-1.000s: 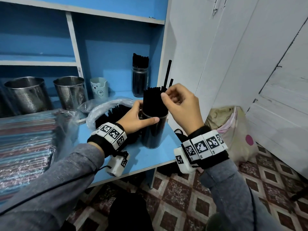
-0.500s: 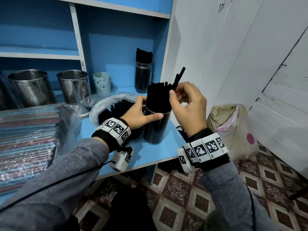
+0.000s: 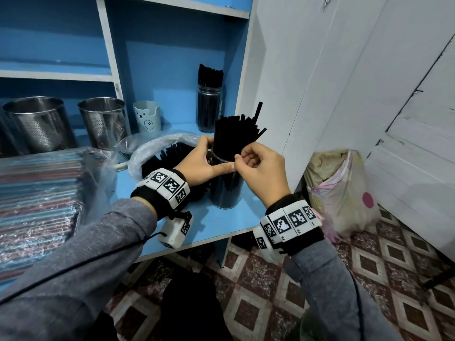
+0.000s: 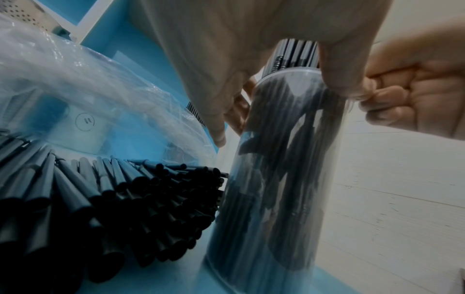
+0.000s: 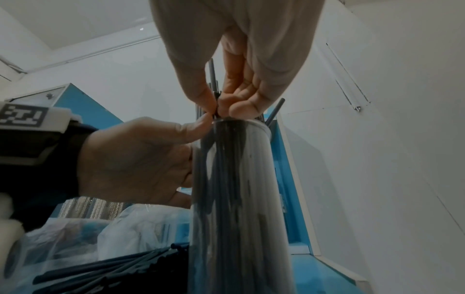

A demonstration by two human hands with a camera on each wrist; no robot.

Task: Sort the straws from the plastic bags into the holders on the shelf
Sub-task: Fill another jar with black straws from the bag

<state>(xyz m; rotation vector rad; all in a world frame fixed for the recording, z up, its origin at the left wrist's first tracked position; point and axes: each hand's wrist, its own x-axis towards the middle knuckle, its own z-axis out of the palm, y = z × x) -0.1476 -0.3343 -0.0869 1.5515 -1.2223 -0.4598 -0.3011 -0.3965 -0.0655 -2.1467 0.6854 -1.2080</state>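
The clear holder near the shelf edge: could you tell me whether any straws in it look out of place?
Yes. In the clear holder, two black straws on its right side stick up above the bunch and lean out to the right. The right hand pinches at the rim; the left hand grips the holder.

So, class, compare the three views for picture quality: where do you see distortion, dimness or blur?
Head view: sharp and evenly lit, but the wide lens bows the shelf edges. Left wrist view: dim; the black straws in the bag go nearly black, and the left hand looms soft. Right wrist view: the clear holder looks stretched, with pale glare streaks down its wall.
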